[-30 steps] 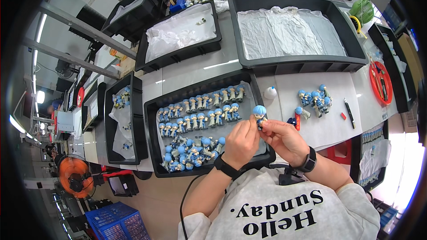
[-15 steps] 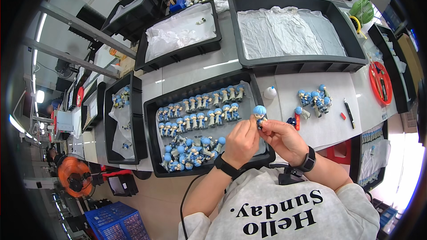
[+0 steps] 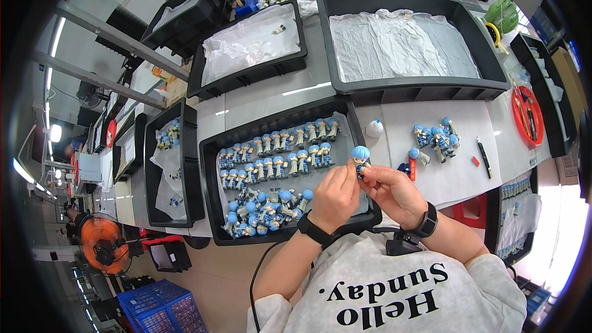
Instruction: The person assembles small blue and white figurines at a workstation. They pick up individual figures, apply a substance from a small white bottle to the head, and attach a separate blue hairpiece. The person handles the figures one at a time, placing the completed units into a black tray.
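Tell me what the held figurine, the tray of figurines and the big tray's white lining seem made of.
Held figurine: probably painted plastic or vinyl, smooth; its blue hair looks moulded in one shape.
Tray of figurines: likely moulded plastic, satin, judging by its even walls and rounded corners.
White lining: thin, matt, creased, perhaps paper or plastic film; wrinkles alone leave it open.

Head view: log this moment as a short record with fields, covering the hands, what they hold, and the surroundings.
Held: blue-haired figurine, head up
Left grip: fingertips at the figurine's left side
Right grip: thumb and fingers at its lower right
Near tray: figurine rows at far side, loose heap at near side
White sheet, right: figurine cluster, pen-like black tool
Far side: large black tray, lined with crumpled white sheets
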The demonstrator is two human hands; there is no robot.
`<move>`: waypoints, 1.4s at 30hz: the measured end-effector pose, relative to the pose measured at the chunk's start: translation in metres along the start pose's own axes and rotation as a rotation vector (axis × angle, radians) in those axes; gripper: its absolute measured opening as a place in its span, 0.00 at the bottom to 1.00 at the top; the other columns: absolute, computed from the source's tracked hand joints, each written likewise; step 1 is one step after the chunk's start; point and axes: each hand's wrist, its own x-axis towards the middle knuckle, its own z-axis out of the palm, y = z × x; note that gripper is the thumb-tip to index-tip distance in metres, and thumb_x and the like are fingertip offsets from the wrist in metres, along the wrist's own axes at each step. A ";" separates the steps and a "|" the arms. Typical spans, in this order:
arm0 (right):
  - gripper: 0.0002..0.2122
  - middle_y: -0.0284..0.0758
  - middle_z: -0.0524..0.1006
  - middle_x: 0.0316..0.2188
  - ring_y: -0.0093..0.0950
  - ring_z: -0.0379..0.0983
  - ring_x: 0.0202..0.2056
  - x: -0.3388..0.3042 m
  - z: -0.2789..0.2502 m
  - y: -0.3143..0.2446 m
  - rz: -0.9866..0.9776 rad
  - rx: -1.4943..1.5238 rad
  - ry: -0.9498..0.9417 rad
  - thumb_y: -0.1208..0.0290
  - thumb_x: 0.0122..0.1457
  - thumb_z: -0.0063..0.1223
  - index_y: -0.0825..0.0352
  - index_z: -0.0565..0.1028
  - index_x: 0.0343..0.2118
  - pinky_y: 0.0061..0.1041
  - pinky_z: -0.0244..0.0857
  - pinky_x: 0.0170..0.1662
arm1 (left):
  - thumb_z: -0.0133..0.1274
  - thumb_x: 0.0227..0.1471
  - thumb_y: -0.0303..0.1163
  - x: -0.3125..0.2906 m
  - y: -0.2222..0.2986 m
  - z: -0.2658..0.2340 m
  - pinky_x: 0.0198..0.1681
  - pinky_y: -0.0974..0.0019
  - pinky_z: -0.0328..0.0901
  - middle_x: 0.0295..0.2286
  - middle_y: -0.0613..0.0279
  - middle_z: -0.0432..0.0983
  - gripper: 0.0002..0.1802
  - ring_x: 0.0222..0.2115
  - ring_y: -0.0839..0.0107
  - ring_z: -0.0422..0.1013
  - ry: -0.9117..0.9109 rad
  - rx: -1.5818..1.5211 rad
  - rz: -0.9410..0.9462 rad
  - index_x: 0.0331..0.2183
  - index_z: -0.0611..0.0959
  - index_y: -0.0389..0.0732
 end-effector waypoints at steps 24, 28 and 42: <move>0.02 0.29 0.71 0.26 0.17 0.66 0.29 0.009 -0.009 0.002 -0.003 -0.006 0.006 0.78 0.53 0.50 0.70 0.73 0.27 0.19 0.64 0.43 | 0.52 0.40 0.17 -0.005 -0.003 0.005 0.27 0.67 0.67 0.24 0.54 0.72 0.18 0.25 0.61 0.71 0.025 -0.065 -0.048 0.39 0.77 0.28; 0.05 0.29 0.71 0.25 0.16 0.67 0.27 0.012 -0.011 -0.003 -0.049 -0.097 -0.011 0.75 0.54 0.51 0.71 0.73 0.31 0.19 0.66 0.42 | 0.50 0.44 0.16 -0.011 -0.003 0.014 0.32 0.72 0.68 0.29 0.55 0.73 0.20 0.29 0.68 0.72 0.019 -0.406 -0.308 0.43 0.76 0.31; 0.20 0.33 0.70 0.36 0.15 0.68 0.26 0.017 -0.044 0.002 -0.475 -0.670 0.077 0.74 0.48 0.61 0.73 0.68 0.43 0.14 0.66 0.24 | 0.47 0.49 0.14 -0.020 0.001 0.045 0.43 0.70 0.68 0.41 0.58 0.69 0.20 0.41 0.70 0.70 -0.074 -1.013 -0.679 0.47 0.72 0.29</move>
